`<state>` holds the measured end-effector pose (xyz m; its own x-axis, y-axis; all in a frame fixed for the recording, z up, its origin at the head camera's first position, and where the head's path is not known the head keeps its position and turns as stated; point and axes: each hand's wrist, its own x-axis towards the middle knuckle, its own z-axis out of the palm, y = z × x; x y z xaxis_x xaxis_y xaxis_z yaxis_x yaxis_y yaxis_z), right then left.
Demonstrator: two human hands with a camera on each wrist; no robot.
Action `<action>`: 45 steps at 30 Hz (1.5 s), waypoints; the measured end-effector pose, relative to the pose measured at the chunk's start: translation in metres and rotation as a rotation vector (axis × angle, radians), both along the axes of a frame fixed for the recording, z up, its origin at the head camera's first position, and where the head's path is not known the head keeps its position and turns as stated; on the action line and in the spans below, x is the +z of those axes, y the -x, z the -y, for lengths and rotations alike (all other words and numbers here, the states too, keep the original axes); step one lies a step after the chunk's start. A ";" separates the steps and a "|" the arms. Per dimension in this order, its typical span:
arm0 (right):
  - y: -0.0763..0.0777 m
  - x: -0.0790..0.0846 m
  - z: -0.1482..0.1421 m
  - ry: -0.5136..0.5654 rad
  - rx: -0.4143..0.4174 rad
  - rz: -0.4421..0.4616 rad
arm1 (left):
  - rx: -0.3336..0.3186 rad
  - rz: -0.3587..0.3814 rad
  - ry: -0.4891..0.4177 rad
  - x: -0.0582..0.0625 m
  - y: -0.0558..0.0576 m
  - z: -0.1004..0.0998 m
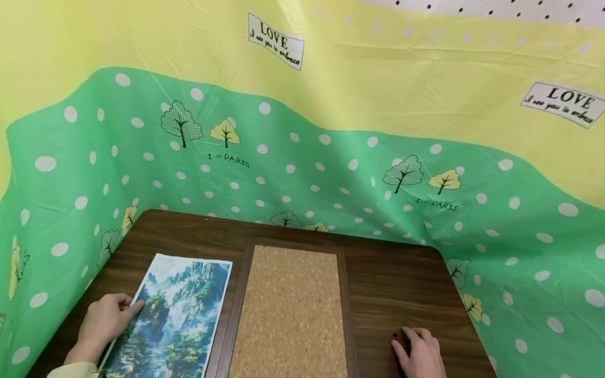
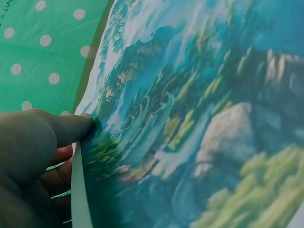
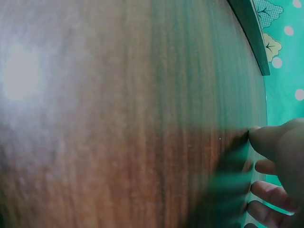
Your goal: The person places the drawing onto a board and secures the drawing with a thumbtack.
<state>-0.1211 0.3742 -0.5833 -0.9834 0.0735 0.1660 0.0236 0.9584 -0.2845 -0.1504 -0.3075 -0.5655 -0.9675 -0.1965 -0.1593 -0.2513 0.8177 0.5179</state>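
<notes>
A sheet of paper printed with a misty mountain landscape (image 1: 180, 315) lies at the left of the dark wooden table. My left hand (image 1: 106, 323) pinches its left edge; in the left wrist view the thumb (image 2: 78, 127) is on the printed face and the other fingers are behind the sheet. To the right of the sheet is a framed cork board (image 1: 293, 323) with a bare surface. My right hand (image 1: 424, 361) rests on the table right of the board, fingers relaxed and apart, fingertips at the wood in the right wrist view. A small dark spot (image 1: 395, 335) shows beside its thumb.
The wood-grain table (image 1: 391, 277) has rounded far corners. A green and yellow curtain (image 1: 305, 148) with white dots and printed trees hangs close around its back and sides.
</notes>
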 end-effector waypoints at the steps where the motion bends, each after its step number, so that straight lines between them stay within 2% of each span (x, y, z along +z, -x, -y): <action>1: 0.000 0.000 0.000 0.001 0.002 -0.008 | -0.002 -0.004 -0.006 0.000 -0.001 0.001; 6: 0.003 0.001 0.000 0.008 0.030 -0.057 | -0.018 -0.013 -0.021 -0.001 -0.002 0.003; 11: 0.005 0.002 -0.001 0.030 0.040 -0.050 | -0.013 -0.016 -0.048 -0.001 -0.003 0.007; 16: 0.006 0.001 -0.001 0.034 0.038 -0.046 | 0.031 -0.004 -0.094 -0.002 -0.006 0.011; 23: 0.006 -0.002 -0.001 0.032 0.029 -0.075 | 0.096 0.050 -0.177 0.001 -0.006 0.018; 26: 0.007 -0.002 -0.001 0.032 0.030 -0.086 | 0.112 0.053 -0.190 0.004 -0.005 0.020; 33: 0.007 -0.003 -0.001 0.025 0.036 -0.109 | 0.142 0.007 -0.238 0.008 -0.006 0.022; 45: 0.009 -0.004 -0.001 0.018 0.047 -0.178 | 0.207 0.041 -0.368 0.015 -0.008 0.023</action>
<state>-0.1302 0.3756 -0.5878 -0.9409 0.0329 0.3371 -0.0734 0.9519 -0.2976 -0.1422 -0.3308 -0.5504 -0.9048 -0.3090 -0.2931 -0.4177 0.5101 0.7519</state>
